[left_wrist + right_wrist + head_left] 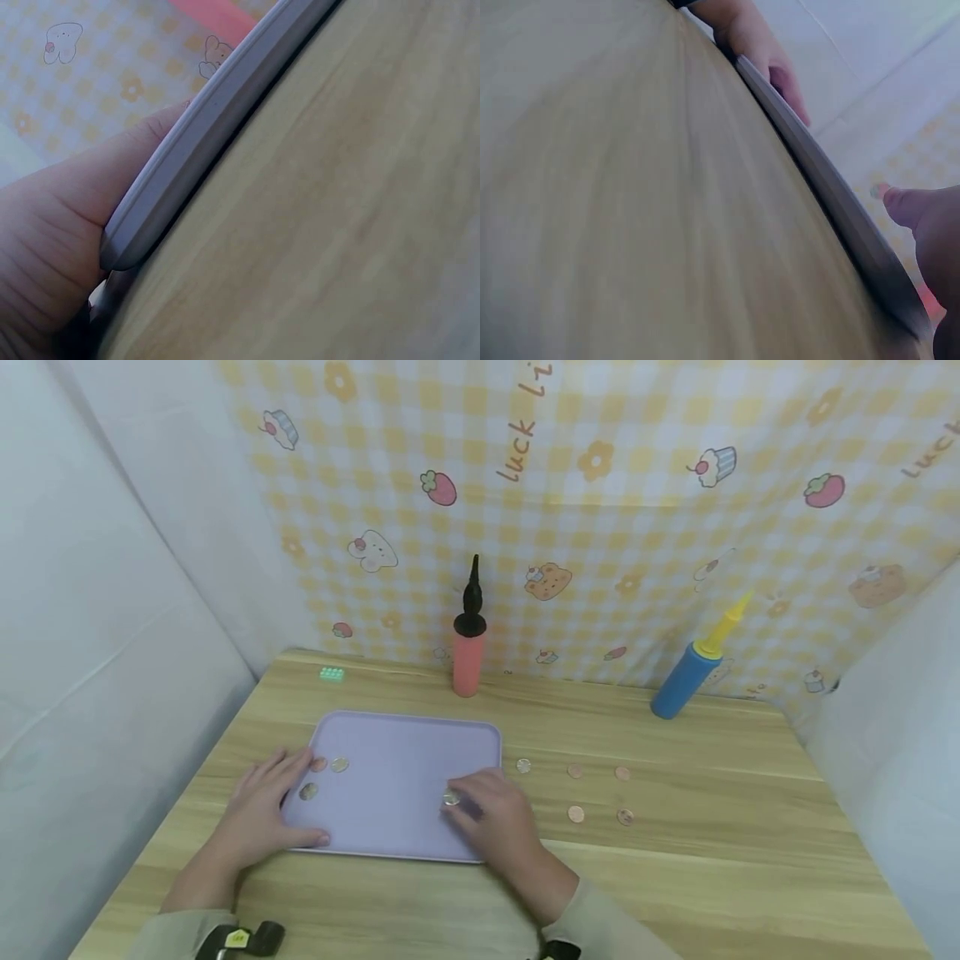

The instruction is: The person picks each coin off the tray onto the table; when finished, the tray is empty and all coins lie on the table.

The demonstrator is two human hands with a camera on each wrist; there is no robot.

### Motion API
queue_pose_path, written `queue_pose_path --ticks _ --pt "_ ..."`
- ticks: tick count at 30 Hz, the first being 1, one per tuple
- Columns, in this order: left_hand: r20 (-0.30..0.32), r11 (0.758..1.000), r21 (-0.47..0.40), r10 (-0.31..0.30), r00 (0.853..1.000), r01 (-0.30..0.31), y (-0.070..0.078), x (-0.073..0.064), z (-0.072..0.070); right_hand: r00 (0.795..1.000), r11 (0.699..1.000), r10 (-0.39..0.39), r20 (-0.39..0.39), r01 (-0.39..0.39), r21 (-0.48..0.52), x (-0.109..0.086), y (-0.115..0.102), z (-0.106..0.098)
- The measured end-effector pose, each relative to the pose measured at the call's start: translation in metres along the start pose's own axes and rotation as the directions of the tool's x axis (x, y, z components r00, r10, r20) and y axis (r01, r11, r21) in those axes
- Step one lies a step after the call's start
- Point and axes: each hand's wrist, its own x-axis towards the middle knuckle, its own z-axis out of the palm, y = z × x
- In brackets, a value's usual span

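Observation:
A lavender tray (390, 785) lies on the wooden table. My left hand (262, 810) rests at its left side with fingers spread, fingertips at the left rim and thumb over the front rim. In the left wrist view the palm is against the corner of the tray (202, 135). Near the left fingertips lie a copper coin (318, 764), a pale coin (340, 764) and a darker silvery coin (308, 791). Over the tray's right part, my right hand (495, 818) pinches a silvery coin (451, 797) between thumb and fingers. The right wrist view shows its thumb (904, 204) above the rim.
Right of the tray lie a silvery coin (523, 766) and several copper coins (575, 814). At the back stand a pink pump (467, 664) with a black nozzle and a leaning blue pump (684, 681) with a yellow nozzle. A small mint-green brick (332, 674) sits back left.

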Motion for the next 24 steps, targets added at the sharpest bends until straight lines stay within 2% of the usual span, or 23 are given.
queue_pose_path --ticks 4,11,16,21,24 --pt "-0.001 1.000 0.001 -0.003 1.000 0.003 0.002 -0.001 -0.003 0.999 0.999 0.044 -0.017 -0.045 -0.027 -0.009 0.020 -0.021" --pt "0.013 1.000 -0.002 -0.001 1.000 0.001 0.007 0.003 -0.002 0.973 0.968 0.226 -0.050 -0.230 -0.096 -0.036 0.064 -0.067" --pt "0.015 1.000 -0.009 -0.004 1.000 0.004 0.009 0.004 -0.001 0.957 0.942 0.259 -0.129 -0.280 -0.184 -0.051 0.095 -0.096" --pt "-0.002 1.000 0.001 0.003 1.000 -0.003 0.006 0.001 -0.002 0.926 0.900 0.306 -0.221 -0.358 -0.251 -0.059 0.118 -0.116" --pt "-0.005 1.000 0.006 0.003 1.000 -0.003 0.004 0.000 -0.002 0.906 0.876 0.346 -0.243 -0.405 -0.261 -0.063 0.127 -0.124"
